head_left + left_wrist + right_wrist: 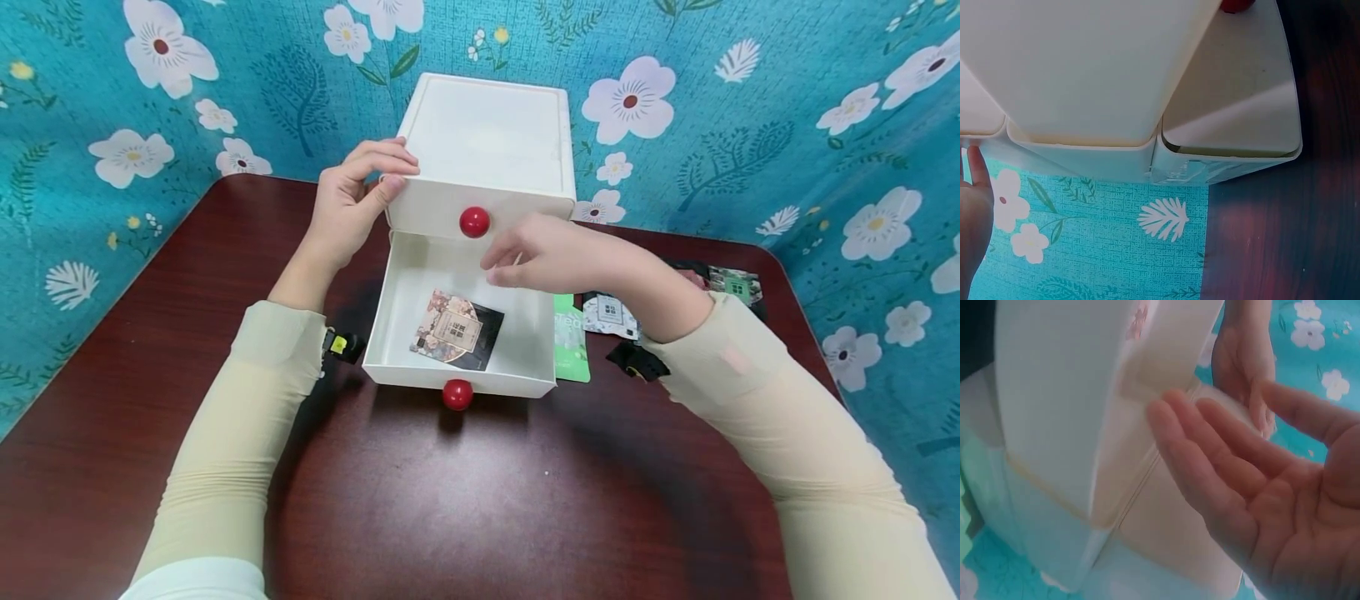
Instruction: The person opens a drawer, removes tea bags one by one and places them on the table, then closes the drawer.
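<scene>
Beige sleeves (757, 400) flank a pulled-out drawer (517, 343), right hand (551, 254) above, sachet (456, 330) inside.

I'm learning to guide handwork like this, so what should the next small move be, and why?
Probably lower the right hand toward the floral-and-black packet in the open drawer. That hand is empty and above the drawer, the packet lies uncovered inside, and the left hand rests on the cabinet's top edge, which may help steady it.
</scene>
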`<state>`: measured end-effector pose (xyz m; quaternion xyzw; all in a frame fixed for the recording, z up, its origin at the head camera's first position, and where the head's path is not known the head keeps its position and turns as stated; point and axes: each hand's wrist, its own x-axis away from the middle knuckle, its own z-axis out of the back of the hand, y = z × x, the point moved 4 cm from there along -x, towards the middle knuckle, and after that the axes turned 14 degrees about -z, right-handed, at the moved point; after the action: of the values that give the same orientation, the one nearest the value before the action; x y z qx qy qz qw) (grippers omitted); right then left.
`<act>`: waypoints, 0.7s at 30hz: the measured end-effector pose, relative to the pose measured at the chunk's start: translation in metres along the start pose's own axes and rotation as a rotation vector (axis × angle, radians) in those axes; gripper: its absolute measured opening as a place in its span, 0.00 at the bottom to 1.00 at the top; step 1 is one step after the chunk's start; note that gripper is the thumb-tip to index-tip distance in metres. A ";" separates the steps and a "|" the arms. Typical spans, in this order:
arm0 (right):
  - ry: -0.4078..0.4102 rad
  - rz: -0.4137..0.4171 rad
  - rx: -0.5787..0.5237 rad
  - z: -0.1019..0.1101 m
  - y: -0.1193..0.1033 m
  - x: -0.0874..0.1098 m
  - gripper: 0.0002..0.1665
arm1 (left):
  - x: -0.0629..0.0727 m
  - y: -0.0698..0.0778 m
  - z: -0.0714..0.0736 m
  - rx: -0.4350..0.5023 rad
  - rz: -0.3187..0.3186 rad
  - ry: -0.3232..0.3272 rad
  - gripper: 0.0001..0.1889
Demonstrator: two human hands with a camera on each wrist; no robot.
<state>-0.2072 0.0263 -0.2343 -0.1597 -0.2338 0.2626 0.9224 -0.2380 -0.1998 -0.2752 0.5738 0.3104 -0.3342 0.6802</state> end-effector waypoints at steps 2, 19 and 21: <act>-0.065 -0.030 0.017 -0.004 -0.005 -0.005 0.22 | 0.000 0.000 0.000 -0.003 0.003 0.000 0.08; -0.282 -0.157 0.284 -0.024 -0.038 -0.040 0.12 | 0.000 -0.001 0.000 0.007 -0.016 0.006 0.08; -0.287 -0.152 0.326 -0.027 -0.040 -0.046 0.18 | 0.000 -0.001 0.000 0.008 -0.020 0.006 0.08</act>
<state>-0.2108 -0.0366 -0.2563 0.0486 -0.3286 0.2470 0.9103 -0.2383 -0.2002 -0.2757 0.5742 0.3167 -0.3406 0.6738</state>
